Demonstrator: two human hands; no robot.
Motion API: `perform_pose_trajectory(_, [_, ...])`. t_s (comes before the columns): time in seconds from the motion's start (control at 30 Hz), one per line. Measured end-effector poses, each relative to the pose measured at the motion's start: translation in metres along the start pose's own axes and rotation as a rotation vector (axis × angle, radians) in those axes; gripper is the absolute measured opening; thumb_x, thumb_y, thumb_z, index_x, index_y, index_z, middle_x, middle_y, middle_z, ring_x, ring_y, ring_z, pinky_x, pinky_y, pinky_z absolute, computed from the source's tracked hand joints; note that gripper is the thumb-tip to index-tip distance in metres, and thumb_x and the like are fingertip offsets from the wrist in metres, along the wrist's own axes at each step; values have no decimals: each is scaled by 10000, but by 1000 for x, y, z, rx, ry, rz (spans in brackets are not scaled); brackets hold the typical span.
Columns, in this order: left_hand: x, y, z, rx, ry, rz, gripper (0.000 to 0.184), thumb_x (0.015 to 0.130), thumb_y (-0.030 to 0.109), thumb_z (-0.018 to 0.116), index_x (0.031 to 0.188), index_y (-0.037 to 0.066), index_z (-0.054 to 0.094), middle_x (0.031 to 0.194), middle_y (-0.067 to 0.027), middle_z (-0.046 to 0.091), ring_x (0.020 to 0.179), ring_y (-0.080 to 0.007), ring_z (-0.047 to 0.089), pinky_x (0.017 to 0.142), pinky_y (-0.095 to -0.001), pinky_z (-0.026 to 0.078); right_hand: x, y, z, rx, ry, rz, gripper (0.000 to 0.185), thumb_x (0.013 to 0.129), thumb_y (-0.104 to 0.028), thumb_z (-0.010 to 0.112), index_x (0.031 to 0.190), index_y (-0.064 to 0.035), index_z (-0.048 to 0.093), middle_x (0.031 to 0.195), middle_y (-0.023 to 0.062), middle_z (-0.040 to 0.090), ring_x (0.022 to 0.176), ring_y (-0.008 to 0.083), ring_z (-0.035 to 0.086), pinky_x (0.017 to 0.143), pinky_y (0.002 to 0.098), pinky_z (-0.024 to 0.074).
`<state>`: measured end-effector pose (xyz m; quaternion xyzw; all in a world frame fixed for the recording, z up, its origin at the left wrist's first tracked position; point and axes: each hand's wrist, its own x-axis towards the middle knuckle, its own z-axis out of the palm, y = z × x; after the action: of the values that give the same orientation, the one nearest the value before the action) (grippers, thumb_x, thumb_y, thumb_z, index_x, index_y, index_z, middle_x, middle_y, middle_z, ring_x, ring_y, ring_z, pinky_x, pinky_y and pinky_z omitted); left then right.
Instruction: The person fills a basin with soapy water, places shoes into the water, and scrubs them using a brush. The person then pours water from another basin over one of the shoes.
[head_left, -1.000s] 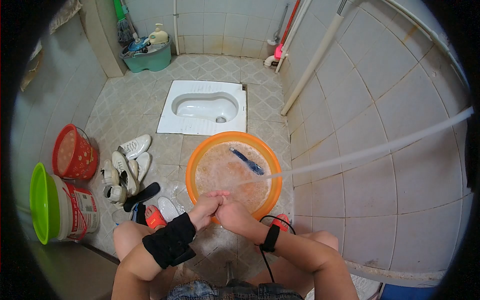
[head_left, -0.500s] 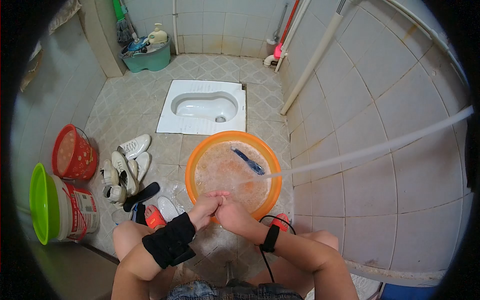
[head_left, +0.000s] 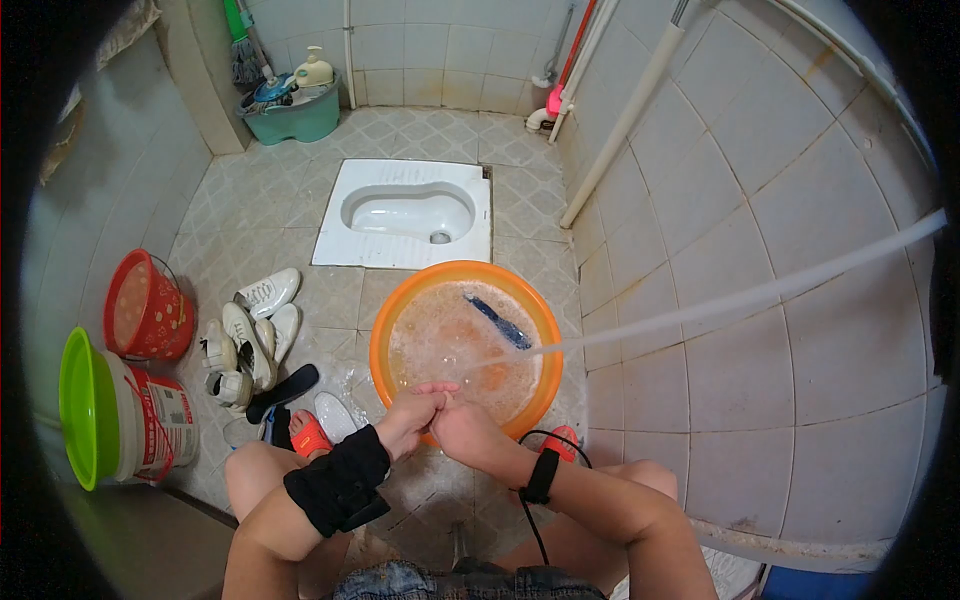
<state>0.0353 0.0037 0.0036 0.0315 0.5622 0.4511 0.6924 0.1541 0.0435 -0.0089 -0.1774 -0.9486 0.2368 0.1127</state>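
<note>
Slanting in the basin point(head_left: 550, 350), the blue brush point(head_left: 498, 321) points narrow-end forward-left; the hands point(head_left: 468, 432) touch, grip unclear.

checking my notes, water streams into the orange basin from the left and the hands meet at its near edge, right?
Not the left: the head view shows the stream entering from the right; the orange basin and hands are as stated.
</note>
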Motion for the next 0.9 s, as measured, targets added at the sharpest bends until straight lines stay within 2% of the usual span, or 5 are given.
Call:
perform_pose_trajectory(0.23, [-6, 6, 7, -20, 23, 4, 304, 759, -26, 425, 1027, 36, 554, 755, -10, 545, 602, -87, 494, 507, -221, 404, 1, 0, -1, -20, 22, -12, 147, 697, -131, 543, 695, 14, 568, 745, 181, 563, 684, 309, 565, 594, 387, 462])
perform_pose_trajectory(0.4, [-3, 4, 2, 8, -9, -9, 308, 758, -40, 417, 1030, 26, 546, 776, -22, 551, 648, -102, 516, 562, -230, 434, 1, -2, -5, -10, 6, -6, 147, 696, -128, 546, 690, 17, 565, 747, 187, 562, 688, 312, 566, 596, 386, 464])
perform_pose_trajectory(0.83, [0, 2, 0, 10, -5, -10, 315, 764, -33, 419, 1040, 37, 552, 771, -16, 551, 614, -93, 498, 525, -223, 412, -1, 0, 0, 19, -17, 24, 153, 709, -131, 547, 691, 20, 565, 760, 193, 567, 696, 320, 568, 591, 389, 468])
perform_pose_trajectory(0.9, [6, -3, -6, 51, -50, 2, 273, 786, 15, 452, 1035, 77, 547, 875, -34, 580, 726, -142, 565, 588, -289, 476, -2, 1, 2, 22, -20, 30, 154, 707, -132, 548, 690, 19, 568, 760, 191, 568, 698, 317, 569, 592, 386, 468])
